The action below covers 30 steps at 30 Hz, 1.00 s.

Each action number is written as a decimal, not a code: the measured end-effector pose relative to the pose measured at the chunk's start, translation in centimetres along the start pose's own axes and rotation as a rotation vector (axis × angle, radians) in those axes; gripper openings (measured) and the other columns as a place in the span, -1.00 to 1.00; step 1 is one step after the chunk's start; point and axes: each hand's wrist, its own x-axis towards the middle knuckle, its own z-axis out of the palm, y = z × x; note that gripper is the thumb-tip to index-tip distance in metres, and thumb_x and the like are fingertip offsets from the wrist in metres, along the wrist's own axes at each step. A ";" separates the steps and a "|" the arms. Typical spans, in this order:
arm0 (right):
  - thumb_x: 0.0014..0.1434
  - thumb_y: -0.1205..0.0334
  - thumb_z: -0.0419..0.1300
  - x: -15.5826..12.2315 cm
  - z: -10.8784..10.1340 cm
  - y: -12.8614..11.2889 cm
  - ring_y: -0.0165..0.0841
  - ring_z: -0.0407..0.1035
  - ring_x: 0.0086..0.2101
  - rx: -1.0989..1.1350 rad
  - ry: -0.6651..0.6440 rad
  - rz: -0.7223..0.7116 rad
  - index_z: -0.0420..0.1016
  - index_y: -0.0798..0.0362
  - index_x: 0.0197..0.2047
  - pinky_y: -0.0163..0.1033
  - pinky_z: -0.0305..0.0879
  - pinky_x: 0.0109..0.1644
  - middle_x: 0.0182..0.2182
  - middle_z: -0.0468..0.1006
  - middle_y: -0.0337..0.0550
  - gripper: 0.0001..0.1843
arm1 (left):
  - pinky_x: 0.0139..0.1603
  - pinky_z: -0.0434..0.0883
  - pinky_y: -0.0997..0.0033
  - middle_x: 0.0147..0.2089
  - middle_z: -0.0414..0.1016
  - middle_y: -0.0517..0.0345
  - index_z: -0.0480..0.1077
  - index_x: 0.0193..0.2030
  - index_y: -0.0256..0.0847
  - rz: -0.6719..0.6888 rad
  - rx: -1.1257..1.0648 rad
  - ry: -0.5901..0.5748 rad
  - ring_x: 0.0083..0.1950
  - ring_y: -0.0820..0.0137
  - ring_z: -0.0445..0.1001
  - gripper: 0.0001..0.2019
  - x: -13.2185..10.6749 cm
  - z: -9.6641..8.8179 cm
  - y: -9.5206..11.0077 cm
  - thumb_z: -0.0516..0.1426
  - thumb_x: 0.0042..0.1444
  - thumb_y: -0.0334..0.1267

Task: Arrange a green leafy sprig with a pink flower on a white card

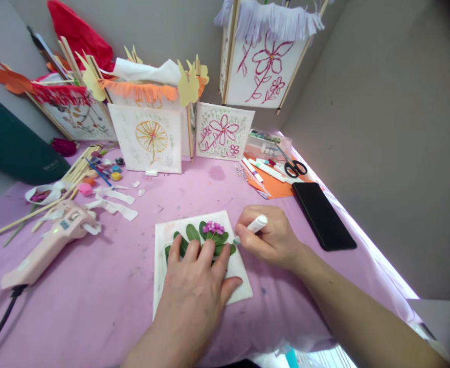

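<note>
A white square panel (160, 286) lies on the table in front of me. Green leaves (193, 232) and a small purple flower (213, 228) rest on top of it. My left hand (194, 276) presses the leaves down with its fingers spread and the thumb out to the right. In a closed grip, my right hand (273, 236) holds a white marker (257, 224). Its tip points down and left beside the rightmost leaf, near the panel's right edge. Whether the tip touches the panel is hard to make out.
A pink glue gun (52, 240) with a black cord lies left, near white paper strips (113, 204) and wooden sticks. On the right are a black phone (323, 215), scissors (296, 168) and markers (267, 169). Decorated panels (127, 153) stand at the back; a lantern (244, 84) hangs above.
</note>
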 end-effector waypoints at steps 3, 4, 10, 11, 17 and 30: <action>0.17 0.38 0.02 0.0 -0.1 -0.1 -0.51 0.16 -0.60 0.000 -0.001 -0.008 0.27 0.07 -0.52 -0.36 0.07 -0.52 -0.63 0.29 -0.30 -0.78 | 0.14 0.17 -0.24 -0.06 0.46 0.04 0.38 0.15 -0.06 0.002 0.001 0.011 -0.06 0.09 0.38 -0.56 0.0 0.0 0.1 0.08 0.20 0.04; 0.17 0.38 0.02 0.0 -0.1 -0.1 -0.51 0.15 -0.60 0.002 -0.002 -0.010 0.27 0.06 -0.52 -0.36 0.07 -0.52 -0.63 0.30 -0.30 -0.78 | 0.14 0.17 -0.24 -0.05 0.46 0.04 0.38 0.15 -0.06 0.002 0.002 0.016 -0.06 0.08 0.38 -0.56 0.0 0.0 0.1 0.08 0.19 0.04; 0.16 0.38 0.02 0.0 -0.3 -0.2 -0.50 0.15 -0.61 0.016 -0.006 -0.013 0.26 0.06 -0.52 -0.35 0.06 -0.52 -0.63 0.30 -0.29 -0.78 | 0.14 0.18 -0.24 -0.05 0.46 0.03 0.39 0.15 -0.06 -0.004 -0.003 0.012 -0.06 0.08 0.38 -0.56 -0.1 0.0 0.1 0.09 0.19 0.04; 0.16 0.38 0.02 0.0 -0.3 -0.2 -0.50 0.15 -0.61 0.018 -0.008 -0.015 0.26 0.06 -0.52 -0.35 0.06 -0.52 -0.63 0.29 -0.29 -0.78 | 0.14 0.17 -0.24 -0.05 0.46 0.03 0.39 0.15 -0.07 -0.004 -0.003 0.011 -0.05 0.08 0.38 -0.56 -0.1 0.0 0.1 0.09 0.19 0.04; 0.16 0.38 0.01 0.0 -0.3 -0.3 -0.50 0.12 -0.62 -0.006 -0.011 -0.022 0.24 0.05 -0.53 -0.35 0.03 -0.53 -0.64 0.26 -0.31 -0.77 | 0.14 0.18 -0.23 -0.04 0.45 0.01 0.38 0.15 -0.07 0.000 0.015 0.026 -0.07 0.10 0.38 -0.56 -0.2 0.1 0.2 0.08 0.19 0.04; 0.17 0.37 0.01 0.1 -0.3 -0.6 -0.50 0.11 -0.62 0.042 -0.044 -0.018 0.22 0.04 -0.54 -0.33 0.03 -0.52 -0.64 0.22 -0.31 -0.75 | 0.13 0.20 -0.22 -0.07 0.45 0.02 0.40 0.13 -0.08 0.004 0.021 0.015 -0.08 0.09 0.38 -0.55 -0.1 -0.1 0.1 0.10 0.18 0.05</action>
